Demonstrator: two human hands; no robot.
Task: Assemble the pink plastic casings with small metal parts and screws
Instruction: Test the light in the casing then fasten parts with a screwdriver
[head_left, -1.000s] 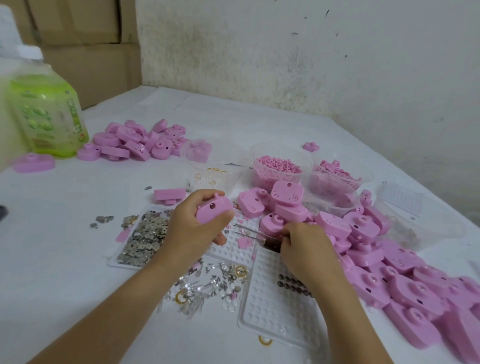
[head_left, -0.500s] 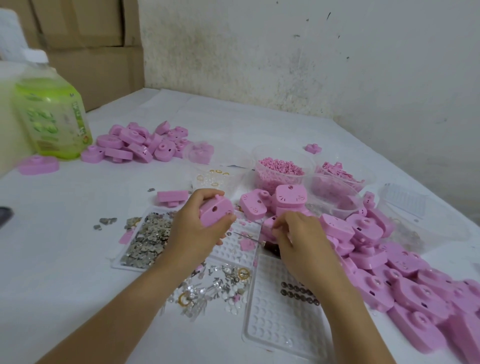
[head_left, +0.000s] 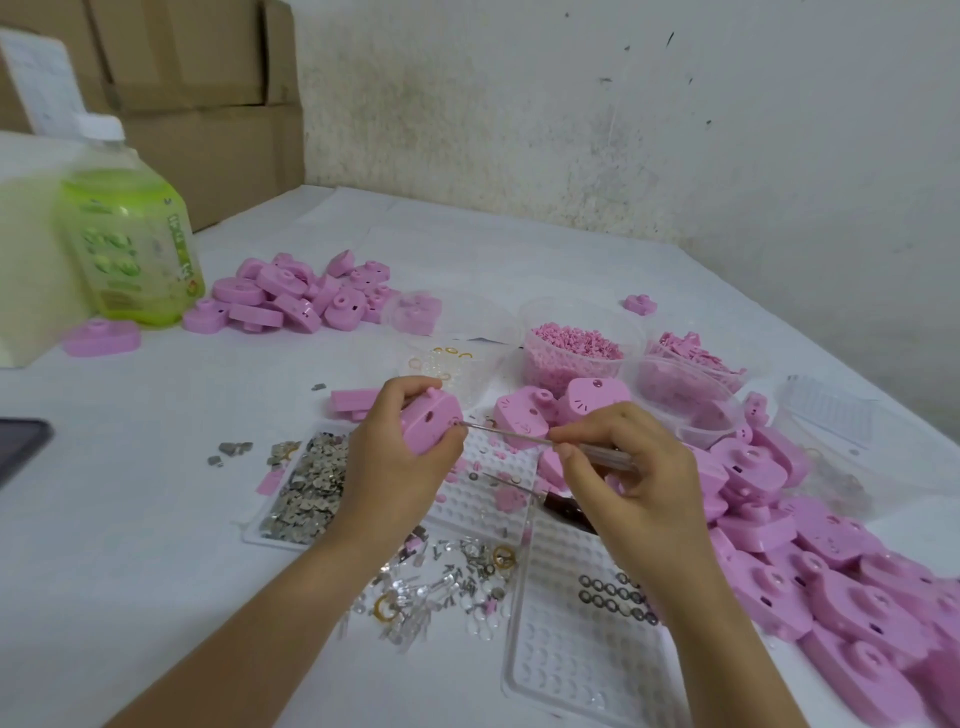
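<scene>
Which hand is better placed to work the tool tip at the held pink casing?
Right. The right hand pinches the thin metal tool with a clear handle, its tip at the pink plastic casing that the left hand grips.

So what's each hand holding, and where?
The left hand grips a pink plastic casing around its body; the right hand pinches a thin metal-shafted tool at the front of its clear handle.

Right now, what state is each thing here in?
Pink plastic casing: held in the left hand, off the table.
Thin metal screwdriver, clear handle: pinched by the right hand, tip at the casing.
Green plastic bottle: upright, white cap on.
Clear round tub of pink bits: lidless, nearly full.
</scene>
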